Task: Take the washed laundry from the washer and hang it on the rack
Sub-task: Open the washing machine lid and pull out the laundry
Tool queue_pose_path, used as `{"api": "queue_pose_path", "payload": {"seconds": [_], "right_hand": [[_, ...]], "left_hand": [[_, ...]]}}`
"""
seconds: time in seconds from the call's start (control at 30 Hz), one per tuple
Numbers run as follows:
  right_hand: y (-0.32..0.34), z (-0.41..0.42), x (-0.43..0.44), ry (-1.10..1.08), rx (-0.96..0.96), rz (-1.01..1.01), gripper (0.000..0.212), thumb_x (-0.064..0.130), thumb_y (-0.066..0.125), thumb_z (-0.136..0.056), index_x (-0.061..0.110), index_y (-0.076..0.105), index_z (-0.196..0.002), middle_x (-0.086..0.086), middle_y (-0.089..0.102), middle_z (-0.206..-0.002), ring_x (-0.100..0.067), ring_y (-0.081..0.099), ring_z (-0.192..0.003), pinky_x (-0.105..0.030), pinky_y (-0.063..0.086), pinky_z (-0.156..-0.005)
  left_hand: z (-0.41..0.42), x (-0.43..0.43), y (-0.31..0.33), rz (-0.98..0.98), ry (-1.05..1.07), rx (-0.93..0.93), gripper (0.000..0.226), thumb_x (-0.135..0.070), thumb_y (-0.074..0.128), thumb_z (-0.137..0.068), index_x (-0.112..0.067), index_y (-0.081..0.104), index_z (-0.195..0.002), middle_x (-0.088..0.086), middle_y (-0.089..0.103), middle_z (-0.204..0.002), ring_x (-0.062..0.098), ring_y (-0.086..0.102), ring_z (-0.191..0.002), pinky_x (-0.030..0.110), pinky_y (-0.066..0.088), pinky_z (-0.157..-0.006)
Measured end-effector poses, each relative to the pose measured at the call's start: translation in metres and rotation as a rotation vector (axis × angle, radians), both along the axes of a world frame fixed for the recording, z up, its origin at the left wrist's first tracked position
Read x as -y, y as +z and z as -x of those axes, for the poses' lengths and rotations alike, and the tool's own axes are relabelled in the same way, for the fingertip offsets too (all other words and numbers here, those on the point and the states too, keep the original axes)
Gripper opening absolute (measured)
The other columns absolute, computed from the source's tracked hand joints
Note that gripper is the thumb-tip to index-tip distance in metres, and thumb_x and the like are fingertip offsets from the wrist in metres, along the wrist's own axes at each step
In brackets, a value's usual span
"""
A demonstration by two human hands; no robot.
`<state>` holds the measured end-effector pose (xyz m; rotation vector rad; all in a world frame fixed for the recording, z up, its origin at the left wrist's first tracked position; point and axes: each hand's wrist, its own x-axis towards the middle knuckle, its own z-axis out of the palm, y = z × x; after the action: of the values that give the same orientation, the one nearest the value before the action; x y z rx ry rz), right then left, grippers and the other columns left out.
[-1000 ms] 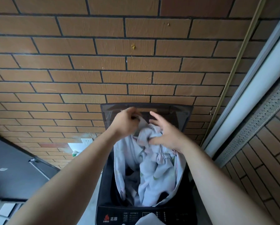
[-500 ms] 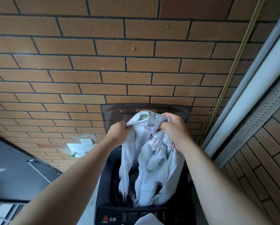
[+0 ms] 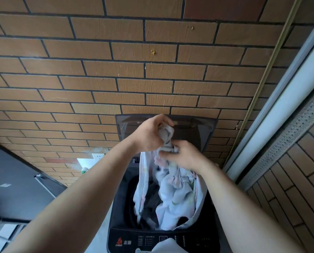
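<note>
Over on the far left, low down, a dark grey panel (image 3: pixel 12 189) is seen. A white socket (image 3: pixel 98 156) is mounted on the brick wall (image 3: pixel 116 70) just right of it. Something small with a green bit is tucked right below the socket, but it's too blurry to be called anything.

Moving right, the left hand (image 3: pixel 149 136) is held up in front of the washer's raised lid (image 3: pixel 194 130). Its fingers are curled tight round the top end of a pale cloth (image 3: pixel 178 194) with a faint pastel print, so that end is bunched up like a rope.

The washer (image 3: pixel 121 221) is parked dead centre against the wall. The rest of the cloth is draped down into its open drum, where some darker fabric can be made out underneath. The control panel (image 3: pixel 189 241) runs along the near edge, and a scrap of white fabric (image 3: pixel 166 246) is laid over it.

The right hand (image 3: pixel 186 157) is placed just below and right of the left one. It's clamped on the same cloth a bit further down, so both hands are kept close together, one above the other.

Further right, a thin brass-coloured strip (image 3: pixel 273 61) is run diagonally up the wall. Next to it a white frame (image 3: pixel 289 92) is seen, then a perforated metal strip (image 3: pixel 298 128).
</note>
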<state>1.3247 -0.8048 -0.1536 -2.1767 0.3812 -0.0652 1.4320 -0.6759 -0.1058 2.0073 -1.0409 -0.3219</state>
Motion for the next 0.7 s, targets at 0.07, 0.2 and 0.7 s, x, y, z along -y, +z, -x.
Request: {"api": "queue_pose_path", "payload": {"seconds": [0.07, 0.2, 0.7], "right_hand": [[0.002, -0.001, 0.003, -0.127, 0.040, -0.027, 0.021, 0.033, 0.076, -0.075, 0.016, 0.065, -0.068, 0.009, 0.058, -0.058, -0.007, 0.051, -0.060, -0.028, 0.038, -0.057], [0.018, 0.001, 0.011, -0.320, 0.166, -0.068, 0.029, 0.029, 0.069, -0.073, 0.009, 0.053, -0.059, 0.005, 0.042, -0.054, -0.012, 0.038, -0.054, -0.031, 0.030, -0.054], [0.019, 0.008, 0.009, -0.439, 0.334, -0.108, 0.043, 0.037, 0.071, -0.079, 0.017, 0.043, -0.053, 0.006, 0.037, -0.049, -0.009, 0.036, -0.049, -0.028, 0.031, -0.051]], "left_hand": [[-0.005, -0.004, -0.012, -0.008, 0.086, 0.078, 0.056, 0.010, 0.054, -0.068, -0.018, 0.060, -0.116, -0.010, 0.062, -0.098, 0.009, 0.057, -0.089, 0.016, 0.045, -0.064], [-0.018, -0.017, -0.057, -0.233, 0.226, 0.209, 0.018, -0.006, 0.061, -0.080, -0.013, 0.067, -0.095, 0.002, 0.067, -0.088, 0.022, 0.062, -0.084, 0.023, 0.037, -0.066], [-0.005, -0.033, -0.103, -0.512, 0.078, -0.226, 0.019, -0.025, 0.076, -0.079, -0.021, 0.059, -0.071, -0.009, 0.061, -0.067, 0.010, 0.058, -0.063, 0.021, 0.045, -0.057]]}}
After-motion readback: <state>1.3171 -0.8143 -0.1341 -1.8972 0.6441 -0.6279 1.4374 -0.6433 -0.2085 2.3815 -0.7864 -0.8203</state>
